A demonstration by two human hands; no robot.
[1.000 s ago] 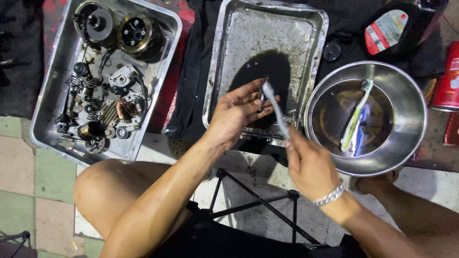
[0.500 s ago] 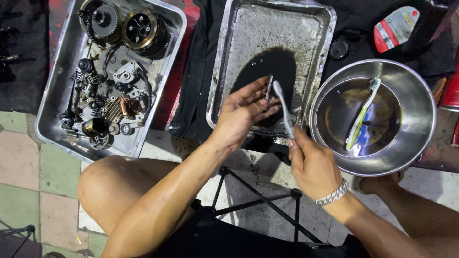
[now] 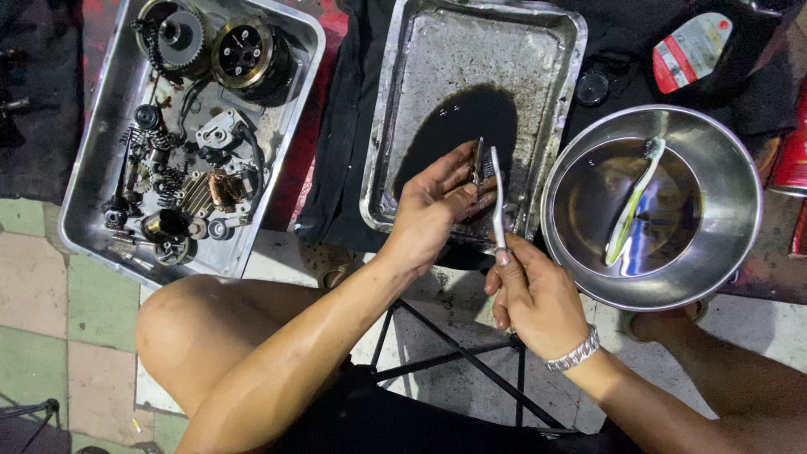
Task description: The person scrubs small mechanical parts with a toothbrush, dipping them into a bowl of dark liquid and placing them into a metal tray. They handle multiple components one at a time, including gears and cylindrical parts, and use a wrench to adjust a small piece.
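Observation:
My left hand pinches a small dark metal part over the near end of a greasy metal tray that holds a pool of dark liquid. My right hand grips the handle of a pale toothbrush, held almost upright, its head pressed against the part. Both hands hover over the tray's front rim, close together.
A steel bowl at the right holds dark liquid and a green-white toothbrush. A second tray at the left holds several engine parts, gears and springs. A dark oil bottle and a red can stand at the far right. My bare knee is below.
My right hand has drawn nearer and swung the toothbrush from a slant to almost upright against the part. My left hand has kept its hold, shifting slightly.

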